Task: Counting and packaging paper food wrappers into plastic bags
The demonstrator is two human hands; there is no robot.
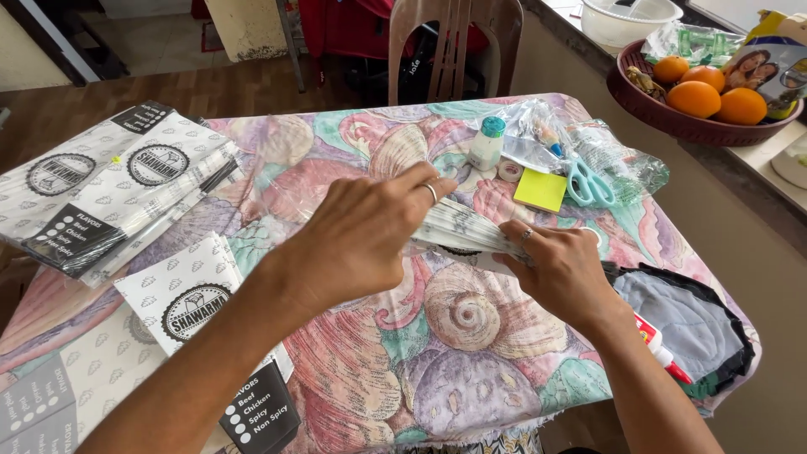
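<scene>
A stack of folded printed paper sheets, white with small grey marks and fanned at its edges, lies on the shell-patterned surface just in front of the yellow sticky-note pad. The left hand presses down on it, grip clenched over the top; the right hand pinches its near edge.

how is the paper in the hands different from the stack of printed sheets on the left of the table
The paper in the hands is folded into a tight, narrow bundle; the stack of sheets lies flat and fanned out. The left hand presses on top of the folded paper and the right hand grips its end, while nothing touches the stack. The folded paper sits mid-table; the stack hangs over the left edge. Both are white paper with black print.
</scene>
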